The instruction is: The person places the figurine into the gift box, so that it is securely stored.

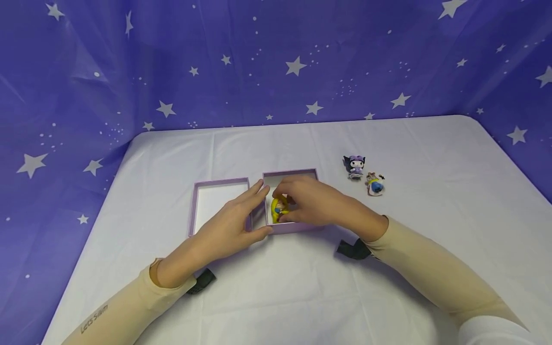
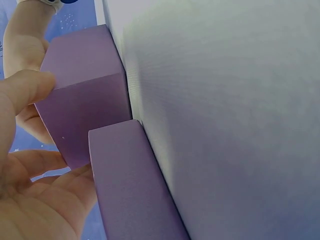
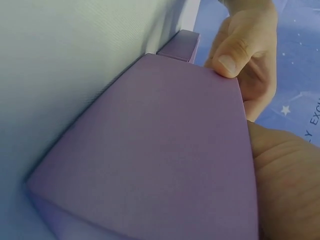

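A small yellow-hooded figurine (image 1: 279, 209) is inside a purple box (image 1: 297, 228) with a white interior. My right hand (image 1: 316, 201) reaches into this box and holds the figurine between thumb and fingers. My left hand (image 1: 228, 221) touches the box's left side with fairly straight fingers, and its thumb (image 2: 36, 85) rests at the front corner. Under the left hand lies a shallower purple tray-like box part (image 1: 193, 208), open side up. The right wrist view shows the box's outer front wall (image 3: 160, 145) but hides the figurine.
To the right of the box stands a black-and-purple figurine (image 1: 355, 167). Beside it lies a figurine in blue, yellow and white (image 1: 374, 185). A white cloth covers the table (image 1: 414, 158), with a purple starry backdrop (image 1: 267, 48) behind.
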`<state>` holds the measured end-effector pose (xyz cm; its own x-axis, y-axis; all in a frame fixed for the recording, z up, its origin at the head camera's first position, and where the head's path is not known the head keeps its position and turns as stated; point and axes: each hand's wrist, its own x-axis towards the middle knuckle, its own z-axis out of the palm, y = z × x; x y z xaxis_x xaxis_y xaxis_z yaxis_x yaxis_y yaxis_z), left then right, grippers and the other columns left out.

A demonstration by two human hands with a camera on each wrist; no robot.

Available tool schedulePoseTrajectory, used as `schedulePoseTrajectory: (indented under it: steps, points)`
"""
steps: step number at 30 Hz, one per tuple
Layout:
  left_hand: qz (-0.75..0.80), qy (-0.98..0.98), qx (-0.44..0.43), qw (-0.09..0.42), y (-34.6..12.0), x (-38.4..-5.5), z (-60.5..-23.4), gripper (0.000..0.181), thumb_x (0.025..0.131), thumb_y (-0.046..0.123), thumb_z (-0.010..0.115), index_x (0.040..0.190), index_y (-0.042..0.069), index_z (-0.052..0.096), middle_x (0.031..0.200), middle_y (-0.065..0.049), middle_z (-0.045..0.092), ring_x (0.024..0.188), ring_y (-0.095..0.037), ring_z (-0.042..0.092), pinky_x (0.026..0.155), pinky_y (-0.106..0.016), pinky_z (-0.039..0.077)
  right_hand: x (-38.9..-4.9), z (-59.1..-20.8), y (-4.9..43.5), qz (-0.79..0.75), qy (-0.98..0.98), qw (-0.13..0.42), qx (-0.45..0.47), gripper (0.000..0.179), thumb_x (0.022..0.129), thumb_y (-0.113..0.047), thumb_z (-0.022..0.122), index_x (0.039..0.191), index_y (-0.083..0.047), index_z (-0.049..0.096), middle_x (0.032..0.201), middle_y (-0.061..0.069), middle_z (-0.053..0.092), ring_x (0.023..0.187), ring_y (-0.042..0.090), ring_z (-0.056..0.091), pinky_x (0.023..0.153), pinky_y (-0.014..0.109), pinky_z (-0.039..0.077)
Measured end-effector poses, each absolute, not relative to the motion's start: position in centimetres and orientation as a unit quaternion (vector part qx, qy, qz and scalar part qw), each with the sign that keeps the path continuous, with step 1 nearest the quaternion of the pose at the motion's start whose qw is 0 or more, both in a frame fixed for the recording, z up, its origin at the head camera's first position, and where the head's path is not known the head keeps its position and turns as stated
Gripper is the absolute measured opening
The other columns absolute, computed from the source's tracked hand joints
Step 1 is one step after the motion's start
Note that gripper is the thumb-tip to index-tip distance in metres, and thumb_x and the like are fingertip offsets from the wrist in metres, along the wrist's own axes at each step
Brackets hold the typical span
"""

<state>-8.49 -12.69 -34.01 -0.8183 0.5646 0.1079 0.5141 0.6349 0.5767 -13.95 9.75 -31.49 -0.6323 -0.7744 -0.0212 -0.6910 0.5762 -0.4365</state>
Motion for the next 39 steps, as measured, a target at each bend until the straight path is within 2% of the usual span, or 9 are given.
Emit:
schedulePoseTrajectory:
  steps: [5,14,17,22,27,31,35,39]
  points:
    - [0.306,0.902,0.301,0.039,-12.7,-8.4,-34.1,0.082,0.090,0.040,0.070,0.152,0.004,0.030,0.159,-0.012,0.020,0.140,-0.025,0.030,0.111,-0.043,0.031,-14.1,-31.5,9.2,-0.196,0.882,0.120,-0.411,0.040,0.075,-0.024,0.086,0.108,-0.009,0.069,0.094,-0.002,0.061,0.081,0.016,0.059,0.070,0.025,0.048]
    - [0.312,0.901,0.299,0.042,-12.6,-8.3,-34.1,0.082,0.089,0.038,0.071,0.152,0.003,0.030,0.160,-0.012,0.020,0.141,-0.025,0.029,0.112,-0.042,0.030,-14.3,-31.8,8.8,-0.197,0.876,0.136,-0.418,0.043,0.073,-0.019,0.087,0.110,-0.007,0.068,0.098,-0.001,0.062,0.082,0.016,0.060,0.070,0.023,0.049]
    - [0.309,0.902,0.299,0.039,-12.6,-8.3,-34.1,0.082,0.089,0.039,0.070,0.152,0.003,0.031,0.159,-0.012,0.020,0.141,-0.025,0.030,0.112,-0.042,0.030,-14.4,-31.7,9.0,-0.195,0.872,0.140,-0.426,0.041,0.077,-0.021,0.085,0.111,-0.007,0.068,0.098,-0.001,0.062,0.083,0.016,0.059,0.071,0.024,0.049]
    - [0.314,0.899,0.304,0.034,-12.6,-8.4,-34.2,0.082,0.090,0.039,0.070,0.151,0.002,0.031,0.159,-0.014,0.021,0.141,-0.025,0.029,0.112,-0.041,0.030,-14.4,-31.0,10.1,-0.198,0.865,0.160,-0.432,0.039,0.088,-0.027,0.074,0.121,-0.008,0.066,0.106,-0.002,0.063,0.093,0.015,0.059,0.082,0.031,0.050]
    - [0.309,0.901,0.302,0.035,-12.6,-8.5,-34.2,0.083,0.090,0.041,0.070,0.152,0.003,0.031,0.159,-0.014,0.021,0.141,-0.025,0.029,0.112,-0.041,0.030,-14.4,-29.9,12.1,-0.238,0.863,0.157,-0.416,0.043,0.092,-0.027,0.068,0.130,-0.007,0.062,0.122,0.002,0.064,0.110,0.019,0.061,0.091,0.039,0.050]
    - [0.304,0.903,0.300,0.039,-12.6,-8.5,-34.1,0.083,0.089,0.041,0.070,0.152,0.004,0.030,0.159,-0.014,0.021,0.141,-0.025,0.029,0.112,-0.040,0.029,-14.7,-28.9,14.7,-0.301,0.862,0.144,-0.381,0.040,0.091,-0.024,0.070,0.128,-0.010,0.063,0.121,0.002,0.066,0.110,0.022,0.062,0.085,0.042,0.052]
    - [0.303,0.904,0.299,0.042,-12.6,-8.5,-34.0,0.084,0.089,0.041,0.070,0.152,0.003,0.030,0.159,-0.014,0.021,0.141,-0.025,0.029,0.112,-0.040,0.029,-15.6,-28.6,17.8,-0.362,0.865,0.117,-0.328,0.037,0.088,-0.019,0.074,0.124,-0.012,0.066,0.118,-0.001,0.066,0.109,0.019,0.062,0.090,0.039,0.051]
    - [0.301,0.905,0.298,0.040,-12.7,-8.4,-34.0,0.083,0.089,0.040,0.071,0.152,0.003,0.031,0.159,-0.014,0.021,0.141,-0.025,0.030,0.112,-0.040,0.029,-16.8,-29.0,20.9,-0.409,0.869,0.093,-0.264,0.045,0.084,-0.016,0.078,0.127,-0.012,0.063,0.124,0.001,0.063,0.115,0.018,0.060,0.099,0.035,0.046]
